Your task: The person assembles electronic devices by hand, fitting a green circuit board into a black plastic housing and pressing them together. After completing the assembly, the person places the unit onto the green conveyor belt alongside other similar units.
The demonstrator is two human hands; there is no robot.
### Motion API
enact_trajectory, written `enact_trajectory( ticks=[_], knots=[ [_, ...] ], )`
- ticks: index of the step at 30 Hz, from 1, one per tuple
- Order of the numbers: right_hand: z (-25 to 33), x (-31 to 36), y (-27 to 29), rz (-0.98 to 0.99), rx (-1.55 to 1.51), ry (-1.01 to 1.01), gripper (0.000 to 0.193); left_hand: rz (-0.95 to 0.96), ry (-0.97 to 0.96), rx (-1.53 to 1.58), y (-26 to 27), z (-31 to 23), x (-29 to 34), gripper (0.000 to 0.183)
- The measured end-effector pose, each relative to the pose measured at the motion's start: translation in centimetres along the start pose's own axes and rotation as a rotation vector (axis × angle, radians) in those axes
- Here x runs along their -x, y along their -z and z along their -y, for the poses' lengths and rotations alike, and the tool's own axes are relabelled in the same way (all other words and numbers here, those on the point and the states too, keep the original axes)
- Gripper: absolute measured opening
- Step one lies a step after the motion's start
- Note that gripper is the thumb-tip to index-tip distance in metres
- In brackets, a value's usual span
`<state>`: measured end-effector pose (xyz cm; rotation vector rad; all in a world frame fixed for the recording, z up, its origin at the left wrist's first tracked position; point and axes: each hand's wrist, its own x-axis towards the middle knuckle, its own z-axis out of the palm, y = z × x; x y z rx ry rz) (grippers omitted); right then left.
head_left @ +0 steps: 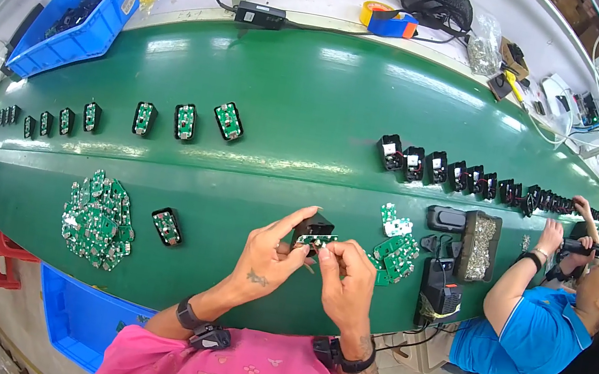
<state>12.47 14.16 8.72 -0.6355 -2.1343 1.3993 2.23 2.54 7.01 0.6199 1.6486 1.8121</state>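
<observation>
My left hand (264,261) is closed around a small black plastic housing (314,225), held up over the green bench near its front edge. With its fingertips my right hand (347,280) pinches a green circuit board (316,240) at the housing's open side. Fingers partly cover the board, so how far it sits inside cannot be seen. Just right of my hands lies a small pile of green circuit boards (397,254). Off to the left, a housing fitted with a board (166,227) rests beside a larger heap of circuit boards (99,222).
Housings with boards (184,122) line the bench's left; black housings with wires (437,167) line the right. A tray of small parts (479,247) stands near a black power device (442,288). A blue crate (76,23) sits far left. A co-worker in blue (550,331) works at right.
</observation>
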Motion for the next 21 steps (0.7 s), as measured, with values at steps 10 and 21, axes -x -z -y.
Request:
enact_trajectory(
  ticks=[10, 21],
  knots=[
    [1.8, -1.7, 3.1, 0.410, 0.088, -0.002, 0.008, 0.196, -0.057, -0.219, 1.2, -2.9, 0.4, 0.062],
    [2.0, -1.5, 3.1, 0.389, 0.078, -0.020, 0.008, 0.210, -0.051, -0.220, 1.2, -3.5, 0.6, 0.063]
  ],
)
